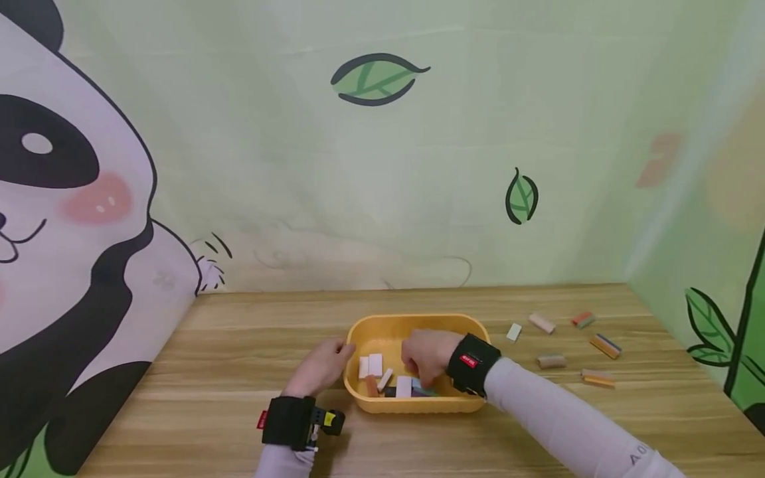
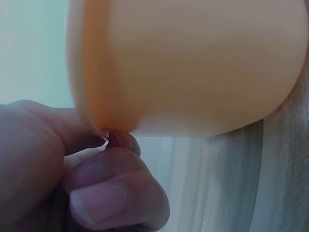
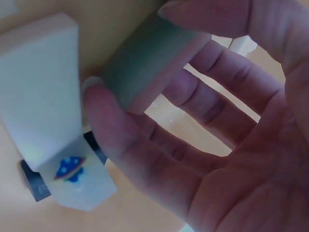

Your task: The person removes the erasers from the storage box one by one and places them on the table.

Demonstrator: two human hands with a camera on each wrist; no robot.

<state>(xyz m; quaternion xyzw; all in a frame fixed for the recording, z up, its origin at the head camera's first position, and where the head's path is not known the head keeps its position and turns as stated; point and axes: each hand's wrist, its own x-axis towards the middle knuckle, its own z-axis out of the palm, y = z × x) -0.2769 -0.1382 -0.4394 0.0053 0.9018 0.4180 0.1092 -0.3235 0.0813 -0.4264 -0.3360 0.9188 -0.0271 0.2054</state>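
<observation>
A yellow plastic bin stands on the wooden table with several erasers inside. At its left end my left hand pinches the rim, and the left wrist view shows thumb and finger meeting at the bin wall. My right hand reaches down inside the bin. Between its thumb and fingers it holds a two-layer eraser, green on one side and pink on the other. Close by lie a white eraser and a white piece printed with a blue planet.
To the right of the bin, several erasers lie loose on the table, among them a small white one, a pinkish one and a striped one. A printed backdrop rises behind the table.
</observation>
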